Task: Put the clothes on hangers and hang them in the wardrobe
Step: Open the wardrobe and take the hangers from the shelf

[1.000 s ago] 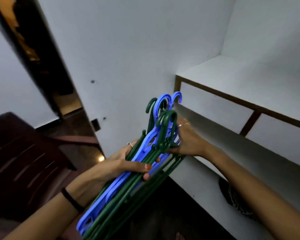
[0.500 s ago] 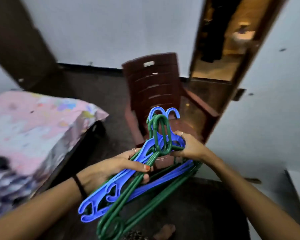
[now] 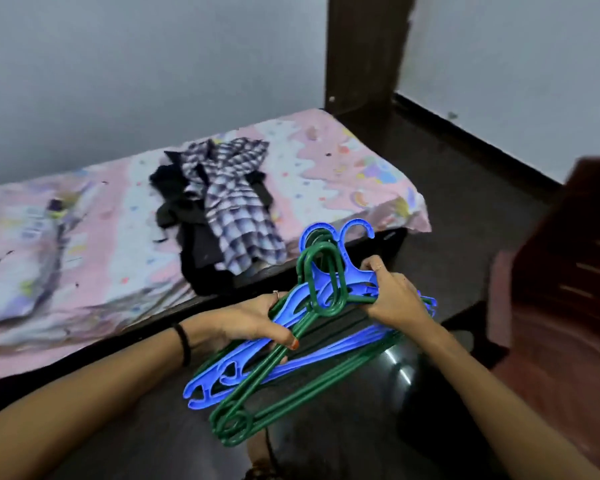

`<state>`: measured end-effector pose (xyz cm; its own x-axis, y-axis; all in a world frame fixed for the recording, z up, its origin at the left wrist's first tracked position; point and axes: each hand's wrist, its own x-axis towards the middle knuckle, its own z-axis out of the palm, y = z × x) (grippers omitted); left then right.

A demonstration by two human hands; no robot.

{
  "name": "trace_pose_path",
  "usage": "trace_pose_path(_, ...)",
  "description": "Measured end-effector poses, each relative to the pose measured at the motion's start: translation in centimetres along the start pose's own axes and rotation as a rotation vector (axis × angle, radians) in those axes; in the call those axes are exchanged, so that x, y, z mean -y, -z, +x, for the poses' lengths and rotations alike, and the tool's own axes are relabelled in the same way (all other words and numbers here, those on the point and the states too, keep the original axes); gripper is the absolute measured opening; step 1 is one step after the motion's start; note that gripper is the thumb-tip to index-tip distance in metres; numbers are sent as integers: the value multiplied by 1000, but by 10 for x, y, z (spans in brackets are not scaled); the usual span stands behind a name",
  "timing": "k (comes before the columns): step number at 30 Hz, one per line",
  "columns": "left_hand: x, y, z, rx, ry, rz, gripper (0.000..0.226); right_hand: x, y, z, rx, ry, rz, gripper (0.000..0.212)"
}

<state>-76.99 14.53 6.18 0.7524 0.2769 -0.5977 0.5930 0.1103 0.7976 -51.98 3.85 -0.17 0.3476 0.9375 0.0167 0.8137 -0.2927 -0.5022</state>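
Pink patterned bedsheet covers the bed ahead of us, w/ the clothes in a heap on it: a checked shirt draped over black garments, near the bed's front edge. Dark floor below, a brown chair off to our right.

We hold a bundle of blue and green plastic hangers over the floor, just short of the bed. Our left hand has fingers curled round the shoulder arms, thumb pressed on top; our right hand pinches the bundle by the necks, fingers clamped tight below the hooks. No garment is on a hanger yet.

Risks, as we judge them: hooks & arms look interlocked, so pulling one free prob drags others out and the lot spills on the floor. The green ones hang low at the far end and could slip out of our left-hand grip. The shirt sits close to the edge; a careless tug may pull the black pile off w/ it.
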Motion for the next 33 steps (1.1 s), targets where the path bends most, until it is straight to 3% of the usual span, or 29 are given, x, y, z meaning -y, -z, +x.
trace_pose_path(3, 17, 47, -12, -89, -8, -202, 61, 42, -26, 59, -40, 129, -82, 54)
trace_pose_path(6, 31, 109, -19, -161, -7, -306, 57, 86, -57, 121, 14, 192, -11, 52)
trace_pose_path(8, 40, 152, -25, -173, 24, -323, 61, 115, -77, 159, 100, 225, -13, 49)
trace_pose_path(11, 56, 222, -36, -198, 60, -304, 58, 158, -109, 212, 187, 265, -75, 60)
trace_pose_path(14, 78, 281, -44, -237, 82, -208, 54, 193, -138, 253, 287, 274, -84, 68)
trace_pose_path(20, 115, 365, -39, -382, 202, 26, 80, 229, -188, 317, 395, 261, -119, 67)
trace_pose_path(24, 119, 404, -17, -418, 240, 101, 74, 235, -200, 355, 387, 208, -105, 50)
trace_pose_path(29, 103, 459, 24, -364, 234, 286, 63, 233, -206, 416, 452, 124, -53, 51)
trace_pose_path(33, 82, 522, 68, -385, 209, 348, 44, 230, -212, 484, 474, 67, -25, 24)
